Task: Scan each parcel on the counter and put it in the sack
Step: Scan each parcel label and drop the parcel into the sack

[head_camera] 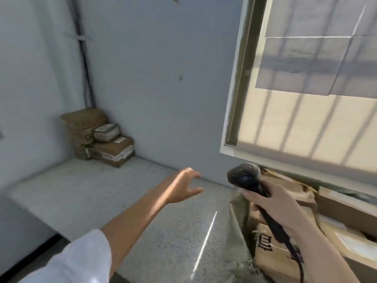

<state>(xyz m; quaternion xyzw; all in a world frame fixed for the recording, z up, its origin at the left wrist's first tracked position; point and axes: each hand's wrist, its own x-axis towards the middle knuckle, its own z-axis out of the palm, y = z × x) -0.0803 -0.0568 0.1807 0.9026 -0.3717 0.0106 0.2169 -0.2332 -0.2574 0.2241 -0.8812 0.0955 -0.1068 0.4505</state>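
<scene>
Head view: left hand (181, 187) reaching out bare, right hand (273, 205) gripping the scanner (244, 176).
Left fingers (194, 175) spread and released, holding nothing, stretched over the grey desk (81, 190) toward the parcels (102, 139) stacked in the far corner against the wall, well apart from the hand; likely the next pick. Right fingers clenched round the scanner handle, head up and forward, held ready for a label. Sack (238, 231) gapes open just under that hand, brown boxes (273, 252) already inside, so the drop is short.

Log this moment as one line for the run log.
left hand open, extended over counter | right hand grips scanner by sack | parcel stack in far corner, untouched
</scene>
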